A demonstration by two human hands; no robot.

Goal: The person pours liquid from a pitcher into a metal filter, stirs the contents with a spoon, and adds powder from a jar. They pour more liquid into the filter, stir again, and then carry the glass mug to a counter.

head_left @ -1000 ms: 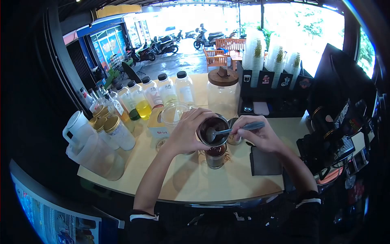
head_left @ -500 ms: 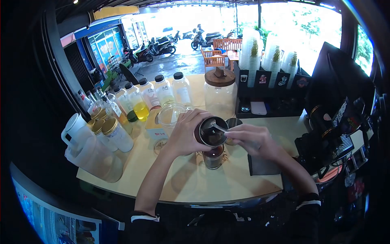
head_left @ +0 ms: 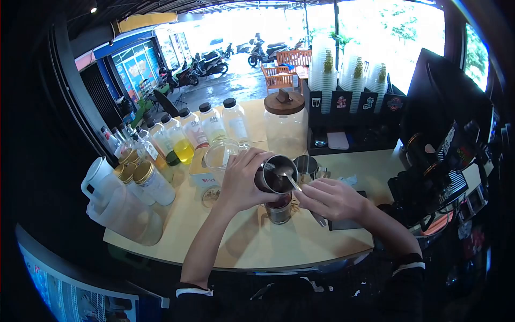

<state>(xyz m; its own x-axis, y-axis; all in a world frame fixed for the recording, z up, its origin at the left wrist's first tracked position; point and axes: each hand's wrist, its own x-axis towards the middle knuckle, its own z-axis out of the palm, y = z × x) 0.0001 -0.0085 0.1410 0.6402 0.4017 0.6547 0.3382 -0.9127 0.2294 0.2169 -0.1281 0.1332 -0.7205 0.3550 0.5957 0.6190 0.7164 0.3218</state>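
Observation:
My left hand (head_left: 245, 180) is wrapped round a dark metal cup (head_left: 266, 178), which is tilted with its mouth facing me. In my right hand (head_left: 333, 199) is a spoon (head_left: 290, 178), its bowl at the cup's opening. Some dark content shows inside the cup. Directly below stands a glass (head_left: 279, 213) with dark reddish liquid, its top partly hidden by the cup and my left hand. Another metal cup (head_left: 306, 165) stands just behind my right hand.
Bottles with black caps (head_left: 236, 122), gold-lidded jars (head_left: 154, 180) and a plastic pitcher (head_left: 126, 214) line the left. Behind are a wooden-lidded jar (head_left: 286, 129) and stacked cups (head_left: 323, 75). A dark mat (head_left: 348, 219) and a black machine (head_left: 429, 182) are at right.
The spoon's bowl has come up toward the cup's rim, and my right hand has shifted slightly down and left. The view has shifted a little, uncovering more of the metal cup behind.

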